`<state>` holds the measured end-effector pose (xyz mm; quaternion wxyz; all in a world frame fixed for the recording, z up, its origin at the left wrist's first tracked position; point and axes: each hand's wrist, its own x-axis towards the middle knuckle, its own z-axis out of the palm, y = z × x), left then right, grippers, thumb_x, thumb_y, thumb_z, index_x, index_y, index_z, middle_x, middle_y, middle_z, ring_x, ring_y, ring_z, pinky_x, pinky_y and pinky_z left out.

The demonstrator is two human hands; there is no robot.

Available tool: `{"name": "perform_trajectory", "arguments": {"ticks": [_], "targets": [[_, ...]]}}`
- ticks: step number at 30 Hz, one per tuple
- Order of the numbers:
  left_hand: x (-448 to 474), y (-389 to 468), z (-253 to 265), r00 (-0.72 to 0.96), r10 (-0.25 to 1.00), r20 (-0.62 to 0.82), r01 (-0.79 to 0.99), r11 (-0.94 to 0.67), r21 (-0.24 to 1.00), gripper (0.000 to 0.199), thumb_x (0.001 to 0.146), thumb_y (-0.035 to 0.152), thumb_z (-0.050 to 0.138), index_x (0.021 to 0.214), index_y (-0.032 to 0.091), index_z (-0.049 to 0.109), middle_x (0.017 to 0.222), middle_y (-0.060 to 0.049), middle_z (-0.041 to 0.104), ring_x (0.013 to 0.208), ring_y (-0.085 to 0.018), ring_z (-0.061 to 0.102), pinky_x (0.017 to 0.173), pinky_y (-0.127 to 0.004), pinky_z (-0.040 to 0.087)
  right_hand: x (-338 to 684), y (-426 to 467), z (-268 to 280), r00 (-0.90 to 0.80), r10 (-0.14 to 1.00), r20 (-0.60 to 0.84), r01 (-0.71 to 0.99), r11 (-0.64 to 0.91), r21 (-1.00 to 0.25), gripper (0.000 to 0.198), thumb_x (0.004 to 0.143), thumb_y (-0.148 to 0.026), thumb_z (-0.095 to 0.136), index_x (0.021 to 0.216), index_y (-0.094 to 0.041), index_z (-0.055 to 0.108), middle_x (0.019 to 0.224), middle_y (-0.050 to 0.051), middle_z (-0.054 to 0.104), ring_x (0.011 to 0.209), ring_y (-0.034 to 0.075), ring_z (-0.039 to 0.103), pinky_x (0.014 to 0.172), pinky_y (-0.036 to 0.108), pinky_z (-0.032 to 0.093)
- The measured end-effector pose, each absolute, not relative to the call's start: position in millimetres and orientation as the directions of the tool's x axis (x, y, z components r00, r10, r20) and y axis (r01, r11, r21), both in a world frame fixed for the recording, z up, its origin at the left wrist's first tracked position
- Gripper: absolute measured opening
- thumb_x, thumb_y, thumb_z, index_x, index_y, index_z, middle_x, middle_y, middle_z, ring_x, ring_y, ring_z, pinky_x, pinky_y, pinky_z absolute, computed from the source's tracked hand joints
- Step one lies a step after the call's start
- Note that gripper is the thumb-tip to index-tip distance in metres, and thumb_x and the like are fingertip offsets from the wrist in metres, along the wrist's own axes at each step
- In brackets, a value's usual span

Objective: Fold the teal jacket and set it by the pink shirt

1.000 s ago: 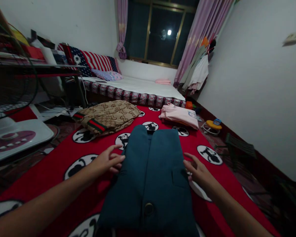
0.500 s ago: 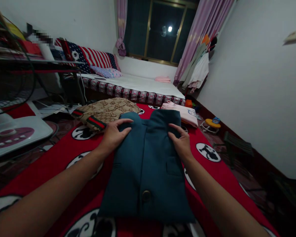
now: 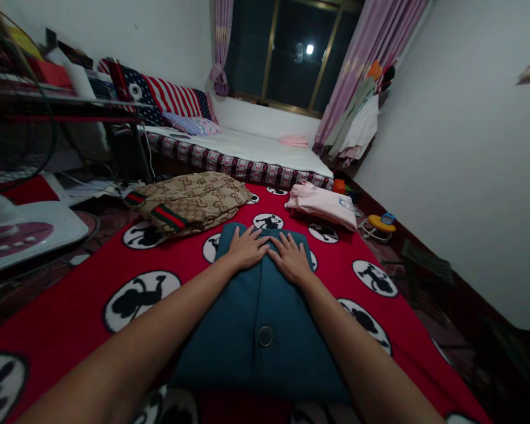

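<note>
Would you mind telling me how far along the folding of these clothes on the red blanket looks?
Done: a tan patterned garment and a pink garment lie folded on the red blanket. In hand: the teal jacket lies folded into a compact shape, with the left hand and right hand flat on its far end. Left: perhaps a last fold; no other loose clothes show on the blanket.
</note>
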<state>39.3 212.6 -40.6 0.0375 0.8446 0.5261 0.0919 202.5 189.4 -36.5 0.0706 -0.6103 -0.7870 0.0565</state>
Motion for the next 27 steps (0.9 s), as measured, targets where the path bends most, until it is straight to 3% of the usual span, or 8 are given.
{"name": "perform_trajectory", "arguments": {"ticks": [4, 7, 11, 16, 19, 27], "targets": [[37.5, 241.8, -48.4, 0.408, 0.903, 0.133, 0.892, -0.426, 0.149, 0.047, 0.097, 0.043, 0.030, 0.139, 0.032, 0.048, 0.150, -0.006, 0.040, 0.138, -0.029, 0.035, 0.111, -0.058, 0.022, 204.8, 222.8, -45.5, -0.201, 0.979, -0.010, 0.971, 0.198, -0.133, 0.063, 0.093, -0.065, 0.021, 0.149, -0.035, 0.028, 0.160, 0.003, 0.018, 0.147, 0.029, 0.010, 0.113, 0.060, 0.010], [36.1, 251.3, -50.4, 0.369, 0.908, 0.199, 0.885, -0.409, 0.224, 0.044, 0.093, 0.044, 0.040, 0.132, 0.034, 0.056, 0.144, -0.004, 0.049, 0.130, -0.029, 0.045, 0.106, -0.050, 0.033, 201.9, 237.7, -44.2, -0.136, 0.991, -0.015, 0.982, 0.133, -0.131, 0.062, 0.093, -0.064, 0.025, 0.148, -0.035, 0.030, 0.158, 0.004, 0.024, 0.143, 0.031, 0.021, 0.111, 0.059, 0.014], [33.3, 253.7, -54.7, 0.235, 0.910, 0.342, 0.864, -0.357, 0.356, 0.036, 0.088, 0.038, 0.050, 0.118, 0.026, 0.067, 0.125, -0.004, 0.065, 0.116, -0.023, 0.057, 0.099, -0.035, 0.042, 201.5, 244.0, -46.4, -0.076, 0.991, 0.108, 0.975, 0.096, -0.198, 0.054, 0.094, -0.055, 0.035, 0.141, -0.031, 0.044, 0.150, 0.005, 0.040, 0.135, 0.029, 0.037, 0.109, 0.051, 0.024], [24.3, 255.2, -58.5, 0.030, 0.910, 0.414, 0.871, -0.227, 0.436, 0.038, 0.094, 0.029, 0.037, 0.103, 0.019, 0.071, 0.108, -0.009, 0.071, 0.103, -0.021, 0.063, 0.091, -0.029, 0.044, 209.8, 241.5, -50.1, 0.083, 0.961, 0.262, 0.957, -0.003, -0.291, 0.045, 0.093, -0.042, 0.040, 0.124, -0.017, 0.061, 0.126, 0.012, 0.063, 0.116, 0.025, 0.055, 0.099, 0.038, 0.034], [18.9, 256.5, -59.5, -0.061, 0.901, 0.430, 0.861, -0.170, 0.479, 0.037, 0.093, 0.025, 0.037, 0.096, 0.016, 0.073, 0.102, -0.011, 0.072, 0.099, -0.022, 0.064, 0.089, -0.031, 0.044, 212.7, 238.7, -50.2, 0.207, 0.937, 0.281, 0.943, -0.114, -0.313, 0.042, 0.093, -0.038, 0.042, 0.119, -0.013, 0.064, 0.119, 0.015, 0.066, 0.113, 0.027, 0.056, 0.096, 0.038, 0.035], [14.4, 257.2, -61.0, -0.100, 0.912, 0.397, 0.825, -0.148, 0.546, 0.034, 0.089, 0.023, 0.041, 0.087, 0.018, 0.075, 0.094, -0.008, 0.075, 0.090, -0.018, 0.067, 0.082, -0.025, 0.046, 213.8, 237.8, -51.0, 0.208, 0.934, 0.291, 0.940, -0.108, -0.324, 0.039, 0.091, -0.037, 0.043, 0.112, -0.015, 0.067, 0.116, 0.013, 0.067, 0.109, 0.026, 0.058, 0.091, 0.035, 0.038]]}}
